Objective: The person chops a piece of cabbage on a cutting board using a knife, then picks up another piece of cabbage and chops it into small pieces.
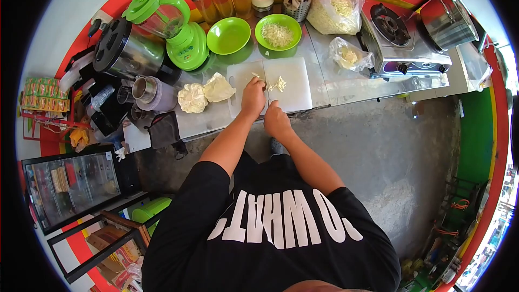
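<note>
Right now my right hand (277,120) is nearest me, fist wrapped round the handle of a knife (267,87). Just ahead and to its left, my left hand (253,98) has its fingers bent down; I can't tell if they grip anything. Shredded pale pieces (279,83) lie right of the blade, beyond my right hand, on the white cutting board (296,93). Farther off sits a green bowl (296,26) of shreds.

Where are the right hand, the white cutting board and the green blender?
Right hand (278,120): head view, back of hand.
White cutting board (296,87): head view, bare right side.
Green blender (187,50): head view, base.
</note>
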`<state>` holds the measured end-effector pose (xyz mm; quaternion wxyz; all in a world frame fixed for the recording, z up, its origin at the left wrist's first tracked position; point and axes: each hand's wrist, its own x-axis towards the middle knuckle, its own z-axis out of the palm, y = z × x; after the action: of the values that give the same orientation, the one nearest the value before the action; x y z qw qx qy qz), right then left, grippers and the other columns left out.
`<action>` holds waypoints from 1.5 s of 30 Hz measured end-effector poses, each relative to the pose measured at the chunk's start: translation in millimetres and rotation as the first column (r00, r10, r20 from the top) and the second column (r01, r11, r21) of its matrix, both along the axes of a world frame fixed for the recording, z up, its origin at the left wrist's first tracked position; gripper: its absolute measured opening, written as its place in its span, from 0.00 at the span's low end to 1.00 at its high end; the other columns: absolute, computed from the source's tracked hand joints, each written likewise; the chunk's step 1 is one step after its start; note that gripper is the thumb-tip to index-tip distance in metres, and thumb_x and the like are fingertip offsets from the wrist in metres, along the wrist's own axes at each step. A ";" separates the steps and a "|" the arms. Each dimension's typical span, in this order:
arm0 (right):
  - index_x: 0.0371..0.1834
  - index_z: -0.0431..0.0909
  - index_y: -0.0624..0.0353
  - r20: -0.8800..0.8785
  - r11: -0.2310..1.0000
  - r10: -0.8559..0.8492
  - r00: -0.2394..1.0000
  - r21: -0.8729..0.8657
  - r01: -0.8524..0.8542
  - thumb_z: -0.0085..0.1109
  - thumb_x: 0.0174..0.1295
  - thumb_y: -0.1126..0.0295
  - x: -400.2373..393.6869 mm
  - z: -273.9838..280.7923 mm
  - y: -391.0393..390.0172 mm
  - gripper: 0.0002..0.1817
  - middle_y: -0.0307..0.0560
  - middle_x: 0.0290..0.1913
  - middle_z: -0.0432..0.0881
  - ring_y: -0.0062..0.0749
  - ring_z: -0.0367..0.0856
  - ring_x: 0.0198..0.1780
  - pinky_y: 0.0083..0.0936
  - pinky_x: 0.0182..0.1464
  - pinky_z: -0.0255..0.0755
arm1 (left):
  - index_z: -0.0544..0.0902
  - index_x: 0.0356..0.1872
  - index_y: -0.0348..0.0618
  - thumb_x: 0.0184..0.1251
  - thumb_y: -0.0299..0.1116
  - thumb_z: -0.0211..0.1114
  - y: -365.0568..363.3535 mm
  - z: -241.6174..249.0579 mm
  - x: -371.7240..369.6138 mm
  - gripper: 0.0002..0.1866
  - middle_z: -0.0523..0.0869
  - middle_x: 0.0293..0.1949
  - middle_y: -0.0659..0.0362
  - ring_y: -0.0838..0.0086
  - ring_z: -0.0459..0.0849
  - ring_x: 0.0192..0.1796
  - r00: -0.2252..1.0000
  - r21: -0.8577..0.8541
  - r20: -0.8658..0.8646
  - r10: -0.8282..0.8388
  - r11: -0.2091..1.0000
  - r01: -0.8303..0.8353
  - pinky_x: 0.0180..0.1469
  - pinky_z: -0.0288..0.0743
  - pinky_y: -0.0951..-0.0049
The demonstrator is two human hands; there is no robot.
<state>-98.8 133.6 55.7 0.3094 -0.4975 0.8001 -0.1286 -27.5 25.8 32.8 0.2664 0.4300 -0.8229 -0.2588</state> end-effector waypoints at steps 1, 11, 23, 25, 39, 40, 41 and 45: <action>0.54 0.63 0.72 0.000 1.000 -0.004 1.000 0.029 0.004 0.56 0.68 0.75 0.0 0.3 -0.6 0.17 0.70 0.45 0.87 0.63 0.89 0.49 0.46 0.50 0.85 | 0.84 0.32 0.34 0.57 0.16 0.60 0.8 1.6 0.0 0.06 0.83 0.40 0.48 0.47 0.84 0.46 1.000 -0.006 0.000 -0.007 1.000 0.007 0.49 0.80 0.53; 0.54 0.65 0.71 -0.043 0.993 -0.119 0.992 0.010 0.120 0.50 0.70 0.73 -31.6 -4.3 10.5 0.14 0.74 0.43 0.86 0.68 0.87 0.49 0.50 0.53 0.83 | 0.87 0.38 0.40 0.64 0.24 0.62 10.1 6.1 9.5 0.06 0.87 0.44 0.55 0.55 0.85 0.48 0.990 -0.113 0.112 -0.085 0.989 0.098 0.49 0.82 0.56; 0.54 0.70 0.66 0.086 0.992 0.063 0.994 -0.112 -0.053 0.53 0.67 0.70 -59.3 9.5 0.8 0.15 0.76 0.42 0.85 0.73 0.85 0.46 0.59 0.51 0.78 | 0.88 0.42 0.43 0.59 0.28 0.71 3.2 24.5 24.6 0.10 0.88 0.45 0.55 0.56 0.82 0.51 0.971 -0.165 0.220 -0.093 0.978 0.131 0.56 0.75 0.57; 0.53 0.70 0.67 0.079 0.992 0.066 0.995 -0.115 -0.057 0.53 0.67 0.70 -61.2 5.9 -0.4 0.15 0.76 0.42 0.85 0.73 0.84 0.46 0.59 0.51 0.78 | 0.88 0.44 0.44 0.59 0.28 0.72 4.2 17.5 23.0 0.11 0.88 0.44 0.55 0.56 0.82 0.51 0.967 -0.191 0.243 -0.077 0.973 0.126 0.56 0.75 0.57; 0.54 0.71 0.70 0.582 0.946 -0.134 0.802 -0.167 0.279 0.64 0.66 0.71 -75.3 29.5 -20.6 0.19 0.59 0.35 0.86 0.44 0.87 0.28 0.36 0.28 0.79 | 0.82 0.48 0.41 0.74 0.30 0.68 -12.2 6.6 24.7 0.08 0.87 0.41 0.64 0.81 0.84 0.44 0.926 0.767 -0.349 0.142 0.611 0.195 0.48 0.79 0.75; 0.54 0.71 0.70 0.582 0.947 -0.132 0.802 -0.165 0.276 0.64 0.66 0.71 -74.4 28.6 -22.1 0.19 0.59 0.35 0.86 0.44 0.87 0.28 0.36 0.28 0.79 | 0.82 0.50 0.43 0.74 0.30 0.68 -11.2 6.5 27.2 0.09 0.87 0.43 0.64 0.81 0.84 0.46 0.887 0.820 -0.402 0.228 0.521 0.238 0.49 0.79 0.76; 0.52 0.71 0.70 0.662 0.932 -0.129 0.738 -0.173 0.318 0.64 0.66 0.71 -72.9 27.5 -23.5 0.17 0.55 0.35 0.85 0.37 0.84 0.25 0.33 0.25 0.77 | 0.82 0.52 0.44 0.74 0.29 0.68 -10.9 6.3 29.9 0.10 0.86 0.45 0.64 0.80 0.84 0.48 0.840 0.857 -0.440 0.318 0.427 0.288 0.50 0.79 0.76; 0.47 0.69 0.68 0.830 0.955 -0.125 0.544 -0.047 0.293 0.65 0.65 0.73 -76.2 27.7 -31.3 0.15 0.46 0.34 0.83 0.28 0.79 0.20 0.28 0.22 0.75 | 0.83 0.53 0.44 0.76 0.29 0.66 -12.0 18.8 39.3 0.10 0.85 0.47 0.64 0.82 0.83 0.51 0.826 0.868 -0.456 0.332 0.369 0.331 0.53 0.80 0.76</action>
<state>-175.0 102.3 83.4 0.5800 -0.3076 0.6040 -0.4518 11.8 13.8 51.5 0.2073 0.4056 -0.4120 -0.7891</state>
